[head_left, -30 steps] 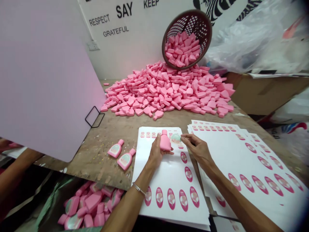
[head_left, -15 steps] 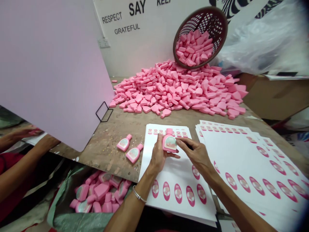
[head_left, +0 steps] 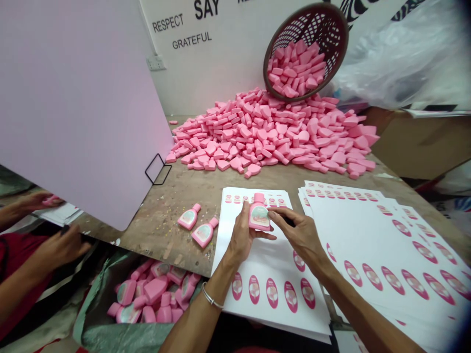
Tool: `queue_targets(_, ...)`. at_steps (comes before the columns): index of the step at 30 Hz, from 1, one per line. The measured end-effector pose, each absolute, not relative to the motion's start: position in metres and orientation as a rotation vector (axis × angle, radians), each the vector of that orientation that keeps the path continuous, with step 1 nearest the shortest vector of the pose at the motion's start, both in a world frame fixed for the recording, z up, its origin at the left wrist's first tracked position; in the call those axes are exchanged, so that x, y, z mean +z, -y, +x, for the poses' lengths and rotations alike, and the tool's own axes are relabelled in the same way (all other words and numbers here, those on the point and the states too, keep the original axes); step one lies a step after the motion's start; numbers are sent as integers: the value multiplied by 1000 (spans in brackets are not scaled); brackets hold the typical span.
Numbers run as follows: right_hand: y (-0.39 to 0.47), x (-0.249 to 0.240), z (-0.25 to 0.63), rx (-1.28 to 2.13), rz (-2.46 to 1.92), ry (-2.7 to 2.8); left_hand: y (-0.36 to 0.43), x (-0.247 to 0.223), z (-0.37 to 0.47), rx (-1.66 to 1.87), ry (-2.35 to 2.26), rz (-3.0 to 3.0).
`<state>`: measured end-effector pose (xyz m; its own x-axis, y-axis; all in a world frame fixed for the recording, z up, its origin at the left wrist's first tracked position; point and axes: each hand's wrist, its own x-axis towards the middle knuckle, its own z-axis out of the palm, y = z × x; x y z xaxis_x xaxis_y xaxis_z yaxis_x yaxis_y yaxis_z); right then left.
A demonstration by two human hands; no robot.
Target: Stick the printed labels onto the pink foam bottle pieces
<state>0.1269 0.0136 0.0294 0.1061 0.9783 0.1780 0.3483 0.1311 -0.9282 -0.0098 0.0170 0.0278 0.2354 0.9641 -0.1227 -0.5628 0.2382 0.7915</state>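
My left hand (head_left: 242, 234) grips a small pink bottle (head_left: 259, 197), held upright with its front toward me. A pale green label (head_left: 260, 214) covers the bottle's front. The fingers of my right hand (head_left: 294, 226) are pinched together at the label's right edge; whether they grip the label or only press it I cannot tell. Under both hands lies a stack of sticker sheets (head_left: 253, 255) with pink oval labels along the lower part. Two labelled pink bottles (head_left: 203, 233) rest on the table to the left of the stack.
A big heap of unlabelled pink bottles (head_left: 272, 132) covers the table's back, below a tilted brown basket (head_left: 342, 34). More sticker sheets (head_left: 353, 220) lie at right. A green sack (head_left: 95, 304) holds bottles. Behind a pink panel (head_left: 81, 108), another person's hands (head_left: 68, 245) show at left.
My hands keep nearly the same hold on the bottle, and the right fingertips stay at the label's edge. At left, the other person's nearer hand has drawn back and down.
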Motion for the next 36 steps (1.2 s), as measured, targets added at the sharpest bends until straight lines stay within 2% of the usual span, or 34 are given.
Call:
queue_targets(11,-10,33,124,668,-1388,1539,-10,33,-14,1189,-697,826)
queue_targets(17,-15,33,137,63,-1614,1761,-5,34,-18,1168,-647,816)
queue_targets(19,-16,35,137,174,-1626,1706,-3,34,-19,1159,-618,798)
queue_targets(22,-18,37,124,542,-1475,1646,-1,34,-17,1158,-634,736)
queue_targets(26,-21,31,96,736,-1455,1557,4,31,-14,1180,-720,620)
queue_targets(32,-38,14,100,796,-1517,1547,17,26,-35,1221,-946,868)
queue_targets(36,-79,12,121,668,-1712,1766,20,20,-67,1187,-1365,1147)
